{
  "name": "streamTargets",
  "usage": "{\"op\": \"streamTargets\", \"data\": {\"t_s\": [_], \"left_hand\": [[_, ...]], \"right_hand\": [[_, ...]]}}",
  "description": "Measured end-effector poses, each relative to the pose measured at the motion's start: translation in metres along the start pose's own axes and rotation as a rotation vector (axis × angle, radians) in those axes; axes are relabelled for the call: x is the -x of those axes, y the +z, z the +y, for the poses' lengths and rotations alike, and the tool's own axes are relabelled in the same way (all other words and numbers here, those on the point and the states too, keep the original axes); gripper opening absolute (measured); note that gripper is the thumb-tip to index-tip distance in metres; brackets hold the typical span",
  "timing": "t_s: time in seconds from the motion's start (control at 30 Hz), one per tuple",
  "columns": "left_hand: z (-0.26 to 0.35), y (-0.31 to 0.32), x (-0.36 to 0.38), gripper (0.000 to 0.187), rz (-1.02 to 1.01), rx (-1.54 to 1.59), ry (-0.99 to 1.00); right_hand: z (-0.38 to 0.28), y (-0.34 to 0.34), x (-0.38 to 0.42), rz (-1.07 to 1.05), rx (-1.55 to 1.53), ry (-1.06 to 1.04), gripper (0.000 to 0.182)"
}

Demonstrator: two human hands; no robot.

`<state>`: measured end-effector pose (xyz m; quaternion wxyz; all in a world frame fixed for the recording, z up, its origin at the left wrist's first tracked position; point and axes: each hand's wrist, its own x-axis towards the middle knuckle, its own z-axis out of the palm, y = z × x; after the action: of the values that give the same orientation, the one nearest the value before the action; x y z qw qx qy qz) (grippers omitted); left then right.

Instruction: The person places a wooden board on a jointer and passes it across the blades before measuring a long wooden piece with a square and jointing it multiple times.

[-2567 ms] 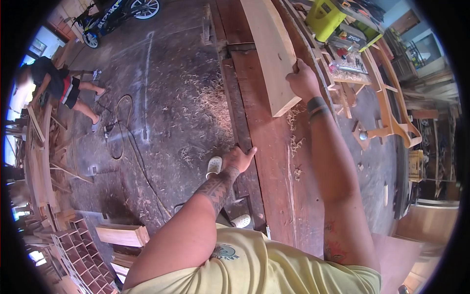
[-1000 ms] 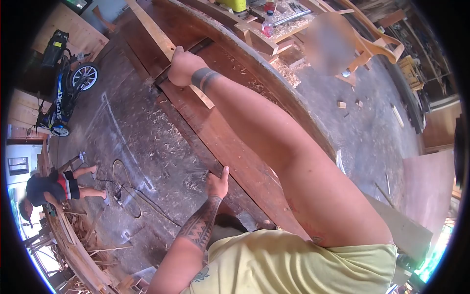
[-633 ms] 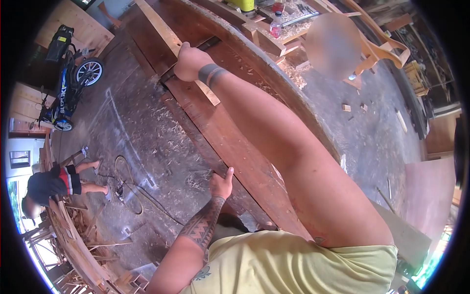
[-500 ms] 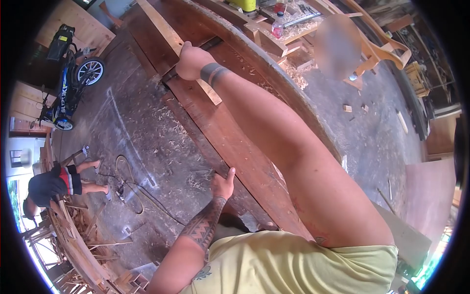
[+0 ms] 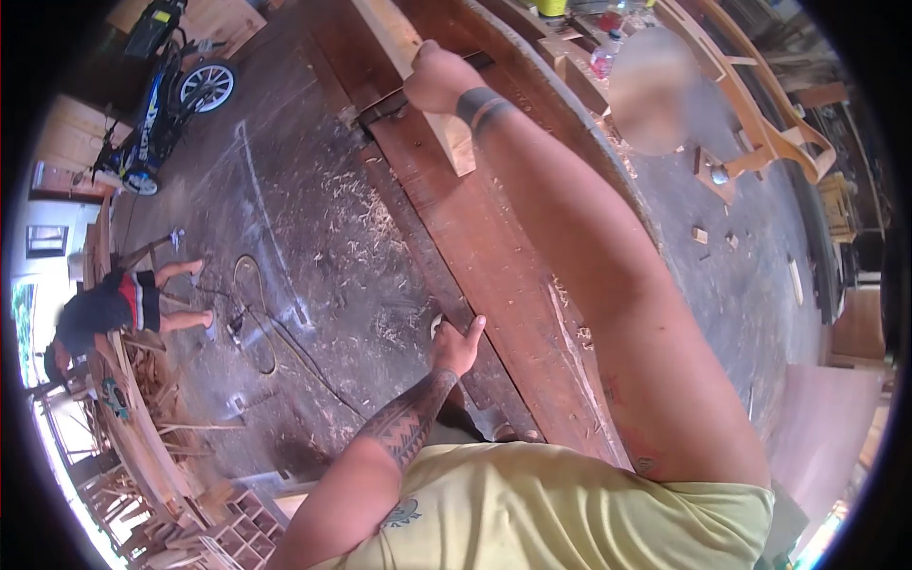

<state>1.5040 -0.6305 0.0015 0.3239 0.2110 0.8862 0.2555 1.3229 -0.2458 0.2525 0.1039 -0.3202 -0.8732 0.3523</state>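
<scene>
My right hand (image 5: 443, 80) is closed around a pale squared timber (image 5: 460, 150), its thumb along the top. The timber lies slanted over a reddish-brown plank bench (image 5: 494, 256), close to a dark slot (image 5: 388, 106) across the planks. The timber's far part runs out of view at the top. Lower down, my left hand (image 5: 457, 346) grips the near left edge of the bench, thumb up against the plank. Its other fingers are mostly hidden below the edge.
On the left, another person (image 5: 100, 313) bends over stacked wood. A hose (image 5: 256, 337) and shavings (image 5: 356, 218) lie on the floor. A motorcycle (image 5: 157, 114) stands upper left. Right of the bench are a curved wooden frame (image 5: 760, 104), a bottle (image 5: 604, 59) and offcuts (image 5: 700, 235).
The view has shifted, so the bench and both hands appear farther right and higher. My right hand stays closed on the timber, and my left hand remains at the bench edge.
</scene>
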Motion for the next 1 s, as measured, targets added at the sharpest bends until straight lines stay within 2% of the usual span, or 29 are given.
{"op": "streamTargets", "data": {"t_s": [0.17,0.2,0.3,0.43,0.47,0.57,0.67,0.77,0.87,0.97,1.0], "left_hand": [[-0.003,-0.001,0.0,0.096,-0.067,0.05,-0.008],[-0.005,0.002,-0.001,0.097,-0.068,0.035,-0.009],[-0.004,0.001,0.0,0.097,-0.086,-0.078,-0.075],[0.007,-0.009,0.002,0.096,-0.134,-0.041,-0.084],[0.011,-0.013,0.003,0.095,-0.168,-0.029,-0.109],[0.018,-0.021,0.006,0.096,-0.177,-0.015,-0.09],[0.004,-0.009,0.007,0.101,-0.111,-0.058,-0.016],[0.0,-0.007,0.005,0.103,-0.104,-0.062,0.024],[-0.003,-0.005,0.004,0.103,-0.112,-0.075,0.031],[0.001,-0.006,0.007,0.102,-0.102,-0.119,0.021],[0.003,-0.008,0.008,0.102,-0.102,-0.127,0.01]], "right_hand": [[-0.002,0.001,-0.012,0.044,0.02,-0.061,0.064],[0.005,0.013,-0.024,0.137,0.047,-0.082,0.057],[0.004,0.01,-0.036,0.102,0.034,-0.078,0.051],[-0.004,0.009,-0.046,0.059,0.008,-0.051,0.05],[0.005,0.02,-0.061,0.16,0.05,-0.101,0.045],[0.048,0.06,-0.131,0.039,1.102,-0.626,0.065],[0.036,0.047,-0.125,0.056,1.047,-0.713,0.046],[0.027,0.056,-0.131,0.299,0.199,-0.224,0.032],[0.011,0.042,-0.122,0.282,0.088,-0.199,0.031],[0.011,0.034,-0.148,-0.141,1.218,-0.701,0.035],[0.011,0.037,-0.15,-0.009,0.883,-0.539,0.03]]}}
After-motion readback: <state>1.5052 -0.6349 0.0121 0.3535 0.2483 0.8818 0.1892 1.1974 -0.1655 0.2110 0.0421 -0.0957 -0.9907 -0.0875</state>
